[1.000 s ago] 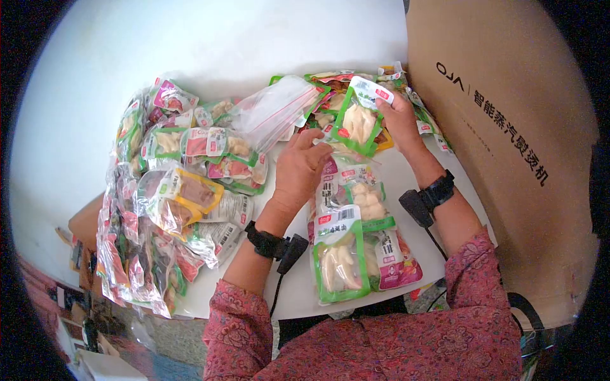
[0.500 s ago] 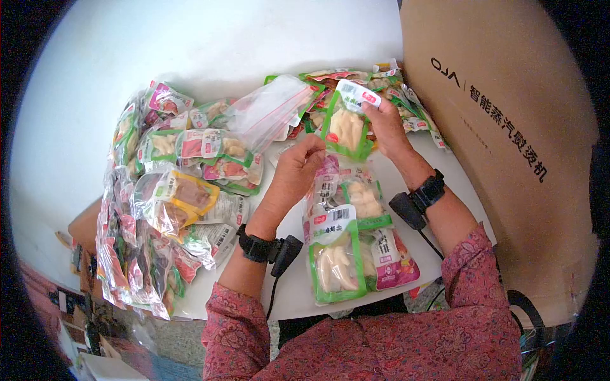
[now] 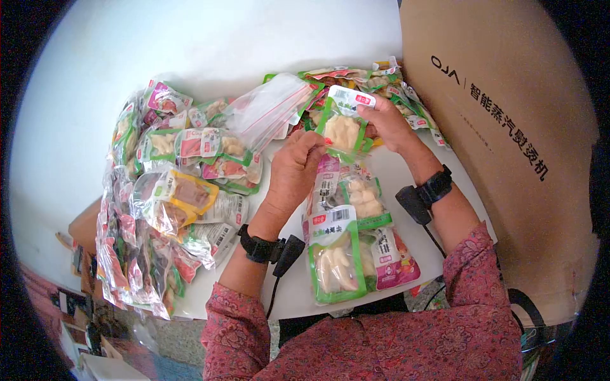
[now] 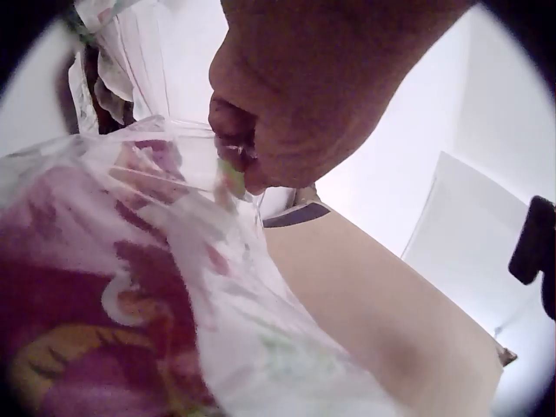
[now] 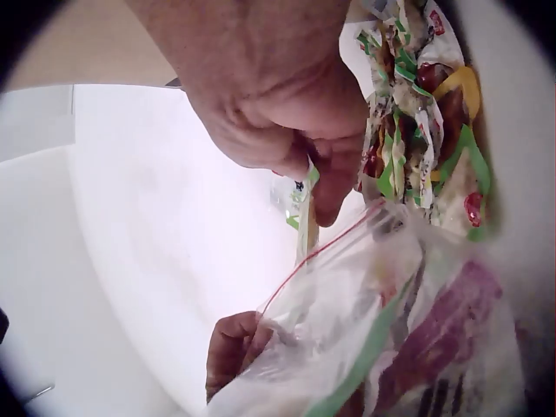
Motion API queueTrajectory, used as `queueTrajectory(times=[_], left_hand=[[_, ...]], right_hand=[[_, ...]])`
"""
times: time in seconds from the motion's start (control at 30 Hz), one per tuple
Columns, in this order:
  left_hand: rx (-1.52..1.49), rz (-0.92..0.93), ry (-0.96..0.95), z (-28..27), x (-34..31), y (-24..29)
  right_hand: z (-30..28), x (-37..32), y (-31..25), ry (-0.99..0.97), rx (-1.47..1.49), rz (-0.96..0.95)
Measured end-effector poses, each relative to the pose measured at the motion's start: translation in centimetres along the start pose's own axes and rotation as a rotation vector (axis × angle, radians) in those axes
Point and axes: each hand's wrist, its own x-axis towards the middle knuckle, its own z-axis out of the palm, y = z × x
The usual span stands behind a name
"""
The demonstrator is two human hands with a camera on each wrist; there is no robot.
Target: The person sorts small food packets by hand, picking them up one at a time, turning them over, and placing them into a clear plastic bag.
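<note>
My left grip (image 3: 294,170) pinches a filmy bag (image 5: 334,291); at two o'clock, my right grip (image 3: 393,126) clamps a lumpy, green-edged pouch (image 3: 343,131).

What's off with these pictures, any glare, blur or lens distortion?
Head view: dark, rounded corners, and glare on the heap of multicoloured plastic packets at left; left wrist view: the bare left hand in shadow, the pink printed plastic packaging blurred; right wrist view: background washed out white.

Passage: white tabletop (image 3: 427,259) between zip bag (image 3: 365,200) and right forearm (image 3: 454,219) | left blocked: pouch heap (image 3: 202,143) | right blocked: carton (image 3: 502,209)
</note>
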Motion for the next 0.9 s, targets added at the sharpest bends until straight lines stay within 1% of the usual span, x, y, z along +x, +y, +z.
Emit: queueTrajectory(times=[0.13, 0.2, 0.23, 0.3, 0.33, 0.4, 0.43, 0.5, 0.57, 0.63, 0.7, 0.73, 0.8, 0.9], left_hand=[[0.045, -0.010, -0.025, -0.2, 0.0, 0.0], [0.055, -0.008, -0.023, -0.2, 0.0, 0.0], [0.067, 0.011, -0.018, -0.1, 0.0, -0.1], [0.079, 0.028, -0.013, -0.2, 0.0, -0.2], [0.059, 0.004, -0.017, -0.2, 0.1, -0.2], [0.040, -0.023, -0.022, -0.2, 0.1, -0.4], [0.026, 0.003, -0.015, -0.1, 0.1, -0.6], [0.012, 0.028, -0.007, 0.0, 0.1, -0.7], [-0.014, 0.039, 0.023, 0.2, 0.1, -0.7], [-0.022, 0.046, 0.005, 0.0, 0.1, -0.8], [-0.028, 0.053, -0.011, -0.1, 0.1, -0.6], [-0.025, 0.048, -0.016, -0.1, 0.2, -0.5], [-0.023, 0.041, -0.020, 0.0, 0.2, -0.4], [-0.028, 0.038, 0.009, 0.1, 0.1, -0.6]], right_hand=[[-0.7, 0.1, 0.0, 0.005, -0.012, -0.011], [-0.8, 0.0, -0.4, -0.088, -0.181, 0.078], [-0.5, -0.2, -0.6, -0.088, -0.182, 0.077], [0.3, -1.0, -0.9, -0.251, -0.077, 0.204], [0.5, -1.1, -1.1, -0.253, -0.078, 0.206], [0.8, -1.4, -1.4, -0.331, -0.107, 0.244], [0.9, -1.6, -1.7, -0.332, -0.106, 0.247], [1.1, -1.9, -2.2, -0.344, -0.005, 0.248], [0.8, -1.2, -1.5, -0.333, 0.001, 0.248], [0.7, -0.8, -0.8, -0.320, 0.007, 0.250], [1.2, -0.6, -0.6, -0.212, -0.037, 0.158], [1.4, -0.7, -0.9, -0.213, -0.037, 0.159], [2.0, -1.5, -1.9, -0.347, -0.168, 0.252], [3.2, -2.6, -2.5, -0.398, -0.085, 0.268]])
